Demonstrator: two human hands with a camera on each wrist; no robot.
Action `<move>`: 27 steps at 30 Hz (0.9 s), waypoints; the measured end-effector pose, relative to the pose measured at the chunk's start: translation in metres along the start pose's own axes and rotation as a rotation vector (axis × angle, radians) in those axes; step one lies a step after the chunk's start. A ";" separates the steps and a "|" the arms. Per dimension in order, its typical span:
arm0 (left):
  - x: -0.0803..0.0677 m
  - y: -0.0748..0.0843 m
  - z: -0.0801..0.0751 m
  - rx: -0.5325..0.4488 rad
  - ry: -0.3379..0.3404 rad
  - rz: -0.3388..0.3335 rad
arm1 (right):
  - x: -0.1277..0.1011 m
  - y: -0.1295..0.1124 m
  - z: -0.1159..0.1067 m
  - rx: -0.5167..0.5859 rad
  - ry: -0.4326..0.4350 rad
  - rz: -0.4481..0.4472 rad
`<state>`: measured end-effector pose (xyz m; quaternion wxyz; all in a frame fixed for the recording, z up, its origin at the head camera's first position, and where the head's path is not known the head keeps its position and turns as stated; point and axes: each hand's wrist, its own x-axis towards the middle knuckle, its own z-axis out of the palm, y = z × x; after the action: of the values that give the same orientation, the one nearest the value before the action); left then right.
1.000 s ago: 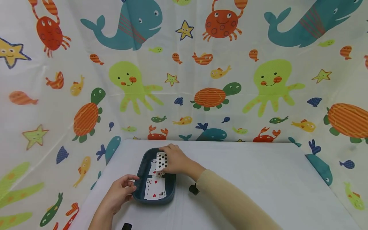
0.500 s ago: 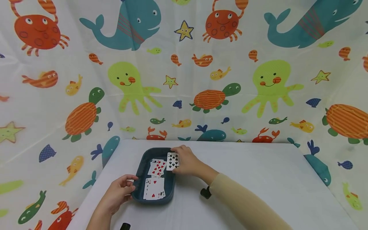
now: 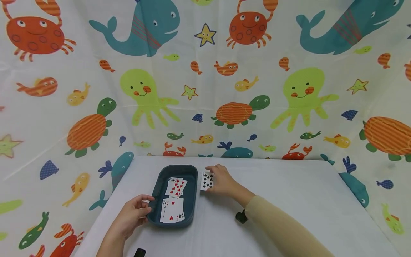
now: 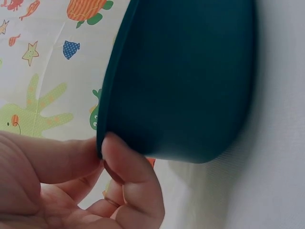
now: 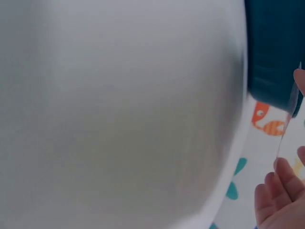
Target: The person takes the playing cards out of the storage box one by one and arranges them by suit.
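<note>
L hand (image 3: 133, 215) grips tray (image 3: 160, 180) rim, R hand (image 3: 221, 182) pinches spade card (image 3: 207, 181) beside tray w/ cards (image 3: 173, 201).

The tray (image 3: 192, 171) looks like plastic, dark blue-green and smooth, with a soft dull shine on its side in the left wrist view. The cards (image 3: 173, 210) in it look like stiff paper, white and smooth, a bit shiny. The card (image 3: 207, 181) in the right hand (image 3: 221, 182) looks thin and flat, and edge-on in the right wrist view it looks like a thin shiny strip. The table (image 3: 289, 200) has a white cover, dull and not shiny. The curtain (image 3: 205, 89) behind looks like thin cloth, with soft folds and printed sea animals. The sleeve (image 3: 282, 228) is soft tan cloth, smooth and dull.
</note>
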<state>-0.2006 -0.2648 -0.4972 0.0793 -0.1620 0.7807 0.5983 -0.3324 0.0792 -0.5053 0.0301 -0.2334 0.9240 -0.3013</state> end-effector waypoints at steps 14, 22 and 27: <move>0.000 -0.001 0.001 -0.004 -0.005 -0.012 | -0.001 0.014 0.015 -0.040 -0.104 0.033; -0.002 0.000 -0.001 -0.015 -0.014 -0.025 | 0.002 0.016 0.023 -0.063 -0.113 0.033; -0.003 0.000 -0.002 -0.025 -0.016 -0.026 | 0.001 0.014 0.021 -0.024 -0.115 0.036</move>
<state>-0.1979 -0.2662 -0.4960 0.0912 -0.1683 0.7705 0.6080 -0.3353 0.0769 -0.5302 0.0859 -0.2339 0.9284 -0.2755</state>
